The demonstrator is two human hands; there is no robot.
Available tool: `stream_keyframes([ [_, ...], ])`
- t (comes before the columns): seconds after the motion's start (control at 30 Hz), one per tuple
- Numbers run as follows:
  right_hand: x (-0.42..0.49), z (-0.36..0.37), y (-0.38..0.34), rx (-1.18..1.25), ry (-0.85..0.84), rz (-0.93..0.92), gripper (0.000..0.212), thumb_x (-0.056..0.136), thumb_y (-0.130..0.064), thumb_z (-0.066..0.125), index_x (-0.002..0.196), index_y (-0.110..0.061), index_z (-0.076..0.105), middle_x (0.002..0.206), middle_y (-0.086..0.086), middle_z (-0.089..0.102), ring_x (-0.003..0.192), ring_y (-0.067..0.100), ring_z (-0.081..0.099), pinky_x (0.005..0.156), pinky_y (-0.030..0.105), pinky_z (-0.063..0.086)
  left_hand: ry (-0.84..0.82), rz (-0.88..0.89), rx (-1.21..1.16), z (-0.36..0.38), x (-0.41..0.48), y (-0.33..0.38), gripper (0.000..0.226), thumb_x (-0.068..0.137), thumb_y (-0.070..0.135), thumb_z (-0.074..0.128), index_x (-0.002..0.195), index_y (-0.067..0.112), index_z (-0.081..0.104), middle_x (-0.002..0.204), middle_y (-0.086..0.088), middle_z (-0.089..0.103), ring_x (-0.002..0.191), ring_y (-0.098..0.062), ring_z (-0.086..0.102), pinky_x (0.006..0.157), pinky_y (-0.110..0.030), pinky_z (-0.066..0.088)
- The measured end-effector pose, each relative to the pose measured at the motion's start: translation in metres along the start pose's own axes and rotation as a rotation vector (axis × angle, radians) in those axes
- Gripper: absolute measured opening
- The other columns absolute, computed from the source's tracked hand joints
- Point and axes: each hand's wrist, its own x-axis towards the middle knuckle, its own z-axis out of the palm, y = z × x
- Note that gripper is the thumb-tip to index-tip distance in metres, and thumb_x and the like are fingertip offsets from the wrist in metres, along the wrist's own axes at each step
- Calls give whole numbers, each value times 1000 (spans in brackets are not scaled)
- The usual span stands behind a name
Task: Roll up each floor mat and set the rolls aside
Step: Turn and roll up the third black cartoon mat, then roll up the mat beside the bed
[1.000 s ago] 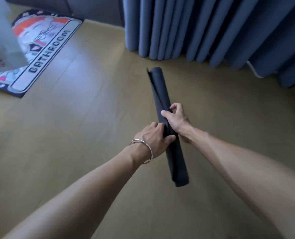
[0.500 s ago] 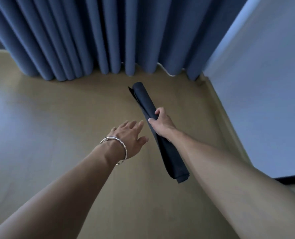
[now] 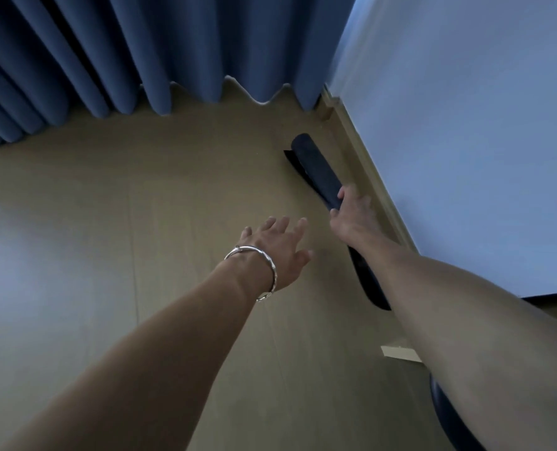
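The right hand [image 3: 352, 213] is grasping 1 rolled mat [image 3: 317, 172], seemingly lying along the baseboard [image 3: 368, 167] (setting-aside nearly done); the left hand [image 3: 278, 247] is hovering, fingers [image 3: 301, 224] released. Any remaining mats aren't showing.

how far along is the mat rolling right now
Done: the dark mat is rolled into a tube. In hand: the right hand grips it mid-length, close along the baseboard; the left hand is open and off it. Left: releasing it there. No unrolled mat shows in this view.
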Motion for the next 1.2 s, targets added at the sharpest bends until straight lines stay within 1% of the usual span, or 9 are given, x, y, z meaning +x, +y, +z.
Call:
stream_keyframes([
  [0.13,8,-3,31,-148,-3,60,29,93,-9,49,112,-21,31,122,17,38,109,34,42,87,44,40,-44,-6,-9,6,7,7,61,98,49,29,150,30,4,159,0,8,146,-20,4,116,-47,10],
  [0.23,9,3,46,-212,1,71,29,92,-6,48,114,-17,32,122,20,38,109,36,41,89,48,43,-60,-10,-9,9,15,10,61,98,49,28,151,30,3,159,0,7,146,-20,4,116,-47,11],
  [0.47,21,6,57,-494,81,12,32,91,-11,53,119,-14,38,119,23,49,110,37,45,93,44,37,-114,5,-14,27,26,28,61,99,48,29,151,30,3,159,-1,7,146,-22,4,116,-48,9],
  [0.73,30,14,23,-756,129,-50,36,87,-12,53,122,-8,46,125,17,42,112,33,42,95,42,35,-122,-22,2,36,31,10,62,98,48,31,151,30,4,159,-1,8,146,-22,6,115,-48,12],
  [0.87,17,64,-54,-533,-59,-302,46,90,-15,52,134,-7,43,140,16,36,128,34,35,105,44,30,-63,-160,21,43,25,-30,65,96,43,42,150,23,13,155,-5,18,143,-24,17,113,-48,22],
  [0.97,-21,110,-124,-394,-221,-547,46,88,-25,58,131,-12,47,139,12,36,131,31,31,106,42,28,-50,-375,27,49,4,-80,55,90,36,51,139,16,36,139,-9,36,132,-28,34,104,-47,36],
  [1.03,-46,134,-167,-390,-322,-674,54,86,-34,62,133,-15,45,140,12,33,131,31,29,105,40,29,-96,-525,22,49,-20,-116,50,87,30,53,133,16,43,130,-10,40,127,-30,40,101,-45,39],
  [1.13,-73,163,-214,-542,-463,-709,73,87,-40,59,147,-15,24,153,20,14,139,42,15,113,45,18,-193,-695,28,46,-56,-167,57,87,27,51,139,15,32,134,-10,38,126,-31,42,100,-44,40],
  [1.2,-80,169,-235,-668,-490,-728,70,94,-33,49,151,-13,13,157,21,3,142,46,4,117,50,9,-247,-736,3,41,-74,-189,64,87,27,50,144,15,22,141,-8,34,129,-31,41,104,-43,38],
])
